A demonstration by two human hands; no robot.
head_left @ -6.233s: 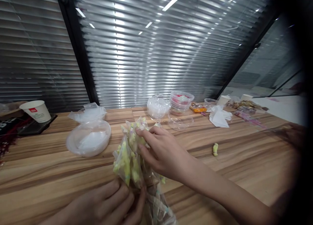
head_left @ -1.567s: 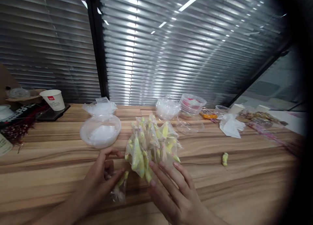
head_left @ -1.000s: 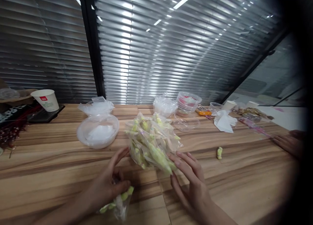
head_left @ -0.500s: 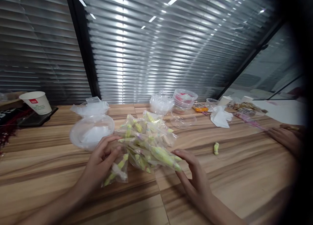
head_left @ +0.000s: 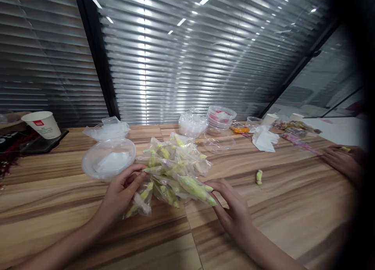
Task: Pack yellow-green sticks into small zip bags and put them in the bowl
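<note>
A loose heap of clear plastic bags (head_left: pixel 166 151) with yellow-green twisted pieces inside lies on the wooden table in front of me. At its left side my left hand (head_left: pixel 125 188) pinches the end of one slim bag between thumb and fingers. My right hand (head_left: pixel 231 203) has thumb and forefinger around the right end of a larger bag with a yellow-green piece (head_left: pixel 193 186) in it. Another bag (head_left: pixel 142 199) lies just beside my left fingertips. Right of the heap, a small yellow-green piece (head_left: pixel 259 177) lies alone on the wood.
A clear plastic bowl (head_left: pixel 88 164) stands behind my left hand. Farther back are bagged containers (head_left: pixel 193 123), stacked tubs (head_left: pixel 221 119), a crumpled tissue (head_left: pixel 265 137) and snack packets (head_left: pixel 295 129). A paper cup (head_left: pixel 43 125) is far left. Another person's hand (head_left: pixel 341 160) rests at the right edge.
My right thumb and forefinger have drawn closer together around the end of the large bag. My left hand has shifted slightly, its grip tighter on the slim bag. The heap stays in place.
</note>
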